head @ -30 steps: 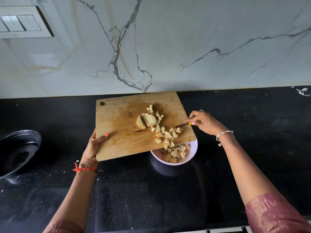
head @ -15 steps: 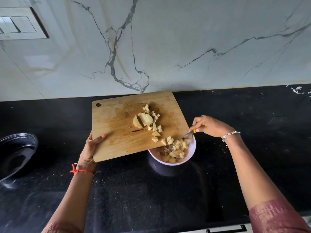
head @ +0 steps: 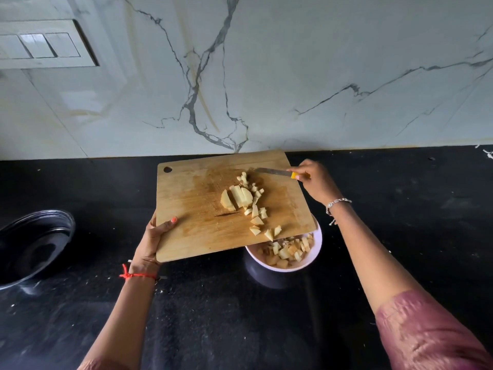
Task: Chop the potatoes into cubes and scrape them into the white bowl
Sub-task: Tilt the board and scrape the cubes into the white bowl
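right hand [head: 310, 180] grasps knife [head: 272, 171], blade reaching left | potato pieces [head: 244, 198] lie left of that grip, on blade's near side toward bowl [head: 314, 252] | left hand [head: 154, 236] clasps board [head: 192, 209] edge

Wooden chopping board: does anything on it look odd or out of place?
The rectangular wooden chopping board is held tilted over the round white bowl by the left hand; large pale potato slabs on it are not cubed.
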